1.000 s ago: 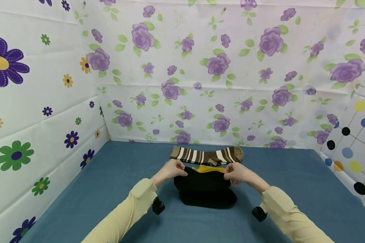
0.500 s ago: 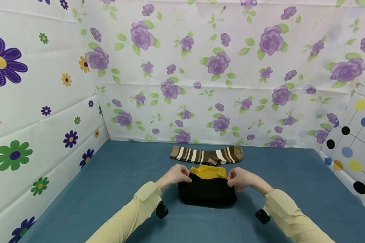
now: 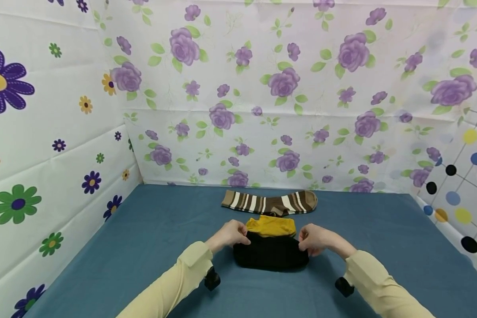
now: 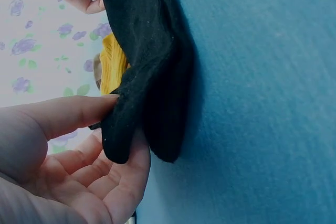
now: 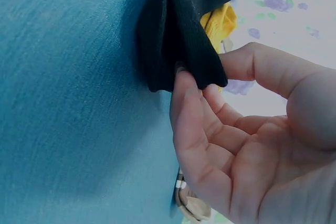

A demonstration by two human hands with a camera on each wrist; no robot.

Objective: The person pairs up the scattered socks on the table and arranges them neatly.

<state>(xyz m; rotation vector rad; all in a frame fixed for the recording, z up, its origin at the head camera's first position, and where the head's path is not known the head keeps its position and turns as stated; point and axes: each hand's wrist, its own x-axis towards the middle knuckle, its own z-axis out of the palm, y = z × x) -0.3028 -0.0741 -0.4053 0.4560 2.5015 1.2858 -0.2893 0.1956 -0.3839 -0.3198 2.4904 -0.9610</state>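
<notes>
A black sock (image 3: 270,254) lies crosswise on the blue cloth, with a raised layer above a lower one in both wrist views. My left hand (image 3: 232,233) pinches the upper layer at its left end between thumb and fingers, as the left wrist view shows on the black fabric (image 4: 139,82). At the other end my right hand (image 3: 316,238) pinches the same layer; in the right wrist view the thumb and fingertips meet on the sock's edge (image 5: 202,51). Just behind it lies a yellow sock (image 3: 271,225), its near part hidden by the black one.
A brown, white-striped sock (image 3: 270,203) lies flat farther back, close to the yellow one. Blue cloth (image 3: 175,212) covers the table. Flowered sheeting (image 3: 242,132) stands along the back and left, and dotted sheeting (image 3: 457,198) along the right. Black devices (image 3: 212,279) hang under both wrists.
Both hands have come lower and nearer the person, bringing the upper black layer down over the lower one. More of the yellow sock shows behind it. The striped sock lies where it was.
</notes>
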